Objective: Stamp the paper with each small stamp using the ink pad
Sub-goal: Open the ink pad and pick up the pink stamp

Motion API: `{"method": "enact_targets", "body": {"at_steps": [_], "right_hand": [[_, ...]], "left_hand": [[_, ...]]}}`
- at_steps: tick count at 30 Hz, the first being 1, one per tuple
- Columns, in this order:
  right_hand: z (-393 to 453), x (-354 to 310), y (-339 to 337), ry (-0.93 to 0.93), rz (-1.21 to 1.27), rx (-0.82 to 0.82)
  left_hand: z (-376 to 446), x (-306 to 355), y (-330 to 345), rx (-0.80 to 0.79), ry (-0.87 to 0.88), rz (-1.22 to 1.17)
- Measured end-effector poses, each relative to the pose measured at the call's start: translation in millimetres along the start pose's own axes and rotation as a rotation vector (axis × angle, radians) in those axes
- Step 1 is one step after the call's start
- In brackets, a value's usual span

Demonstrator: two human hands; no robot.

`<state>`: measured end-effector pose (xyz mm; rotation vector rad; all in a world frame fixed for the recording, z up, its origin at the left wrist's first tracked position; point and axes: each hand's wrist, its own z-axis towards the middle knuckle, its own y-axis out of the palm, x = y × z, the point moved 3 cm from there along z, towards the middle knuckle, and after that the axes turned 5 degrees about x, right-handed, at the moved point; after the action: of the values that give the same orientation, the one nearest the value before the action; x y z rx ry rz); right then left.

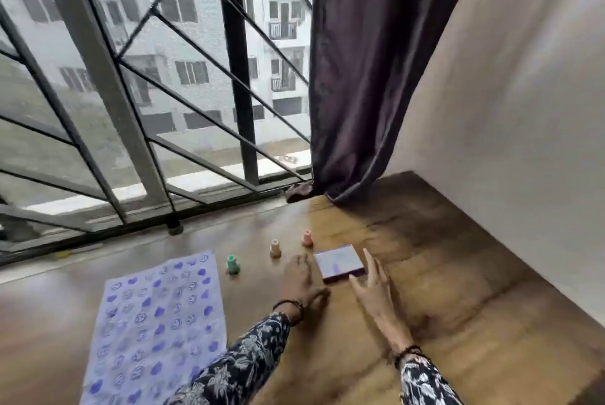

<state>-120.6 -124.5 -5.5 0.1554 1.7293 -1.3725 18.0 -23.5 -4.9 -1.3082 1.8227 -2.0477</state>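
Note:
A white paper (154, 322) covered with rows of blue-purple stamp marks lies on the wooden surface at the left. Three small stamps stand upright beyond it: a green stamp (233, 264), a beige stamp (275, 248) and a pink stamp (307, 238). The purple ink pad (339, 262) lies flat to the right of them. My left hand (301, 283) rests on the surface just left of the pad, fingers spread, holding nothing. My right hand (373, 286) hovers at the pad's right edge, fingers apart and empty.
A barred window (147, 110) runs along the far edge of the wooden surface (458, 306). A dark curtain (370, 77) hangs at the back right, beside a pale wall (523, 110). Patterned sleeves cover both forearms.

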Motion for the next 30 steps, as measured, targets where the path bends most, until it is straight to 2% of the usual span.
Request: {"method": "enact_targets", "body": {"at_steps": [2,7,16,25,30], "right_hand": [[13,-4,4,-0.065,-0.019,0.098],[10,2,12,-0.051,0.013,0.153],[-56,-2,12,-0.074,0.109,0.245],[-109,-15,22,-0.091,0.106,0.151],[-118,-23,31,-0.066,0.002,0.075]], "left_hand": [[7,-1,1,0.036,-0.012,-0.023],[6,-10,10,0.144,-0.013,-0.162],[-62,-20,18,0.150,-0.070,-0.212],[-130,-42,20,0.242,-0.131,-0.240],[-144,-47,14,0.282,-0.093,-0.254]]}}
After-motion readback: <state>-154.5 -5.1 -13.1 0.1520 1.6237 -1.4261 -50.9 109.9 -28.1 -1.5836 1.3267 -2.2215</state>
